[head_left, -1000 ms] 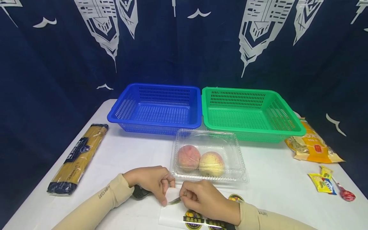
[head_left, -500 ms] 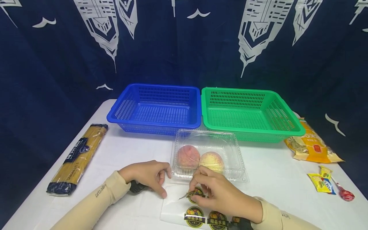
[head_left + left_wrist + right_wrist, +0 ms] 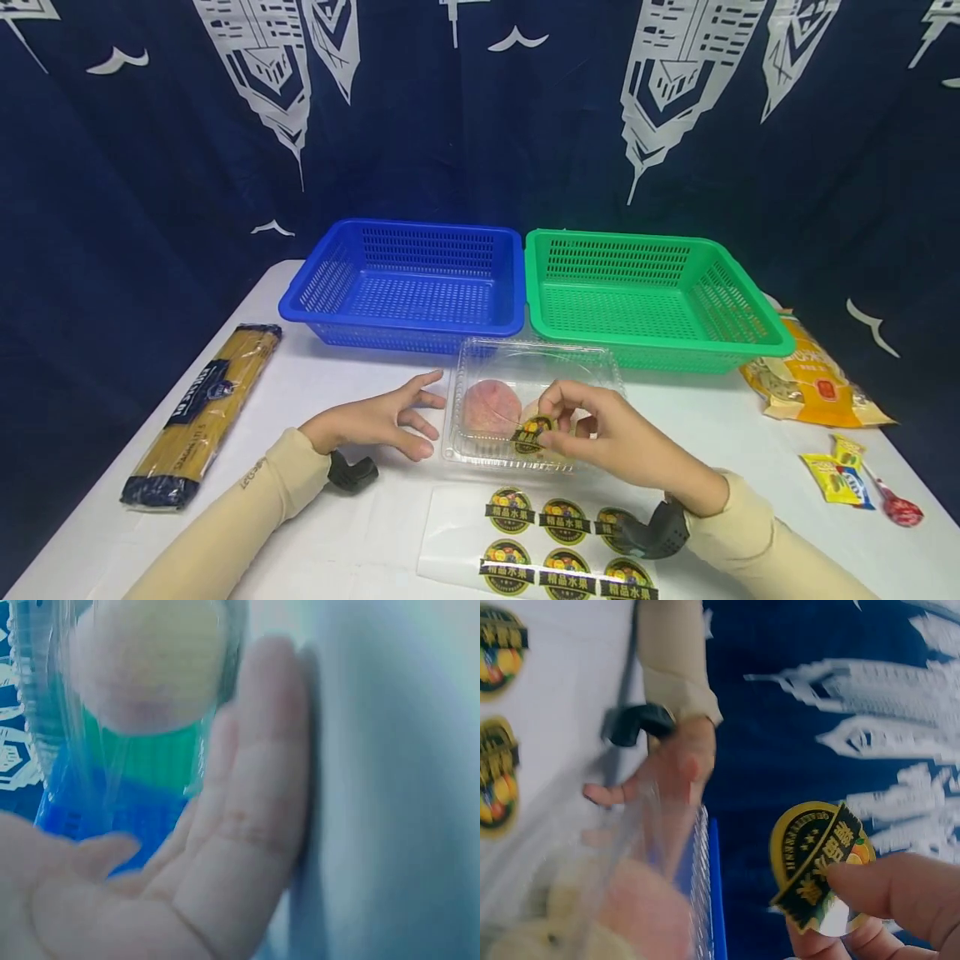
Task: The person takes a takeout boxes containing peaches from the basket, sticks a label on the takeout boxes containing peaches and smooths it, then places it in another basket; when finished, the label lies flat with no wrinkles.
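Observation:
My right hand pinches a round black-and-gold sticker between thumb and fingers, over the near part of the clear plastic box. Inside that lidded clamshell box lie two peaches; the pinkish one shows plainly, and the right hand mostly covers the yellower one in the head view. My left hand is spread with loosely bent fingers just left of the box, holding nothing. Nearer me lies the sticker sheet, with several matching stickers on its glossy backing.
Behind the box stand a blue basket and a green basket, side by side. A spaghetti pack lies at left. On the right are an orange snack bag, small yellow candy packets and a red lollipop.
My right hand has peeled the sticker off the sheet and carried it up and forward over the box. The left hand has let go of the sheet and spread its fingers beside the box.

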The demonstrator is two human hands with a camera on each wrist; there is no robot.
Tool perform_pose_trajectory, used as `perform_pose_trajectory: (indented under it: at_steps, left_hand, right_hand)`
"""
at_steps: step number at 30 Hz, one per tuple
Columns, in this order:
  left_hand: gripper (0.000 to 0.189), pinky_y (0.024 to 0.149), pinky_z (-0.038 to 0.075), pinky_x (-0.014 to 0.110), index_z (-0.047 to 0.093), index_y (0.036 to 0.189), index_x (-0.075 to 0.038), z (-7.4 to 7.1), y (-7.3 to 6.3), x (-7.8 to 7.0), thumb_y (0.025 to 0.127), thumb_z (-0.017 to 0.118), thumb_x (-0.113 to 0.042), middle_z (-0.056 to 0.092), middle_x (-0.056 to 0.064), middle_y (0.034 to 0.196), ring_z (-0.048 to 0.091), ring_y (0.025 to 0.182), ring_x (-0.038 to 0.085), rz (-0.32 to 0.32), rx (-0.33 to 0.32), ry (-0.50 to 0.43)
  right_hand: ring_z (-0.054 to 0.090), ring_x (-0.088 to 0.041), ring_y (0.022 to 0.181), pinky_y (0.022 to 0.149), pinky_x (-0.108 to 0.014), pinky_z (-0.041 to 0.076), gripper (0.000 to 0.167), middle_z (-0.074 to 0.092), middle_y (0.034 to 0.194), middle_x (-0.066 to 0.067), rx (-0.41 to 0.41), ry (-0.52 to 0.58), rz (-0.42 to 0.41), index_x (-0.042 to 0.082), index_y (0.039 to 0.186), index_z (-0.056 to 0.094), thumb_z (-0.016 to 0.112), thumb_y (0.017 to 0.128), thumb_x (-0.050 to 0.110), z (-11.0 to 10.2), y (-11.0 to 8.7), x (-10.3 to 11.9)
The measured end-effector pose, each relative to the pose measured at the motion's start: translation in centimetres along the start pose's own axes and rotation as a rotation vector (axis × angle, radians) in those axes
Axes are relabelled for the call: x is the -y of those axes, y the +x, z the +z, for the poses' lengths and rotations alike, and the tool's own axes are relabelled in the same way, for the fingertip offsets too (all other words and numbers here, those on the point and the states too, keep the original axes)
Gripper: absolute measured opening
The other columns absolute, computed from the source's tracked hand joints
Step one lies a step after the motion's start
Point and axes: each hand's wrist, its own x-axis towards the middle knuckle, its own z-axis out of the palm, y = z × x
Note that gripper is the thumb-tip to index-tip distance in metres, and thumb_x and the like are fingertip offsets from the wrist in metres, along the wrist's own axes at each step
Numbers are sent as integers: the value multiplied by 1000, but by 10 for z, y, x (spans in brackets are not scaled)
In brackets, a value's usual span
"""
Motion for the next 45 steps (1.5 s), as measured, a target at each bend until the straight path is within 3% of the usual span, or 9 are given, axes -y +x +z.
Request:
perform_pose_trajectory:
  at_steps: [4, 6, 9, 13, 18, 27, 34, 40, 45]
  left_hand:
    - [119, 103, 60, 52, -20, 171, -16, 7, 10, -1, 101, 76, -23, 3, 32, 175, 40, 149, 52, 24, -36, -140]
    - [116, 106, 57, 58, -24, 170, -20, 11, 16, -3, 104, 71, -26, -7, 33, 174, 26, 155, 58, 43, -64, -195]
    - [111, 111, 47, 71, -26, 169, -25, 19, 26, -7, 106, 66, -31, -19, 32, 173, 5, 159, 60, 51, -109, -258]
    - [111, 113, 32, 83, -26, 169, -27, 29, 37, -13, 103, 63, -31, -27, 29, 172, -9, 160, 57, 35, -144, -287]
    - [115, 113, 22, 88, -24, 169, -29, 34, 42, -15, 96, 64, -19, -33, 21, 173, -13, 160, 55, 16, -155, -278]
    - [119, 110, 31, 87, -23, 170, -29, 39, 40, -18, 92, 66, -14, -33, 23, 172, -7, 159, 59, 20, -166, -256]
    - [117, 109, 33, 86, -23, 170, -29, 39, 42, -16, 93, 63, -15, -34, 23, 172, -9, 159, 59, 11, -179, -252]
    - [117, 108, 30, 89, -24, 170, -29, 40, 43, -15, 93, 64, -16, -35, 22, 172, -12, 159, 59, 9, -184, -251]
    - [118, 108, 24, 92, -24, 170, -29, 41, 41, -16, 93, 64, -17, -36, 22, 171, -15, 158, 59, 9, -190, -257]
  right_hand:
    - [63, -15, 79, 63, -29, 58, 7, 64, 95, -7, -33, 91, 68, -5, 108, 64, 67, 102, -5, -13, 10, -7]
    - [65, -17, 74, 61, -31, 59, 12, 67, 94, -9, -51, 127, 117, -10, 113, 64, 65, 103, -5, -18, 15, -11]
    - [68, -17, 73, 64, -32, 62, 20, 71, 98, -11, -80, 174, 187, -15, 120, 64, 65, 103, -4, -24, 22, -16]
    - [70, -12, 75, 67, -30, 64, 27, 73, 98, -10, -122, 186, 243, -19, 125, 63, 66, 103, -5, -27, 30, -26]
    - [70, -10, 72, 65, -29, 64, 34, 71, 93, -9, -165, 197, 304, -21, 131, 60, 67, 101, -7, -26, 37, -38]
    - [70, -14, 68, 62, -30, 65, 39, 72, 86, -9, -209, 134, 341, -17, 130, 57, 73, 97, -4, -16, 42, -46]
    - [61, -16, 57, 51, -29, 54, 35, 72, 82, -7, -258, -51, 292, -11, 123, 64, 79, 93, -3, -11, 41, -45]
    - [69, -14, 65, 59, -26, 56, 28, 74, 82, -2, -318, -292, 209, -3, 114, 73, 85, 89, 3, -7, 40, -44]
    - [62, -12, 67, 62, -27, 51, 25, 74, 86, -2, -320, -376, 170, 2, 109, 76, 88, 88, 7, -7, 39, -46]
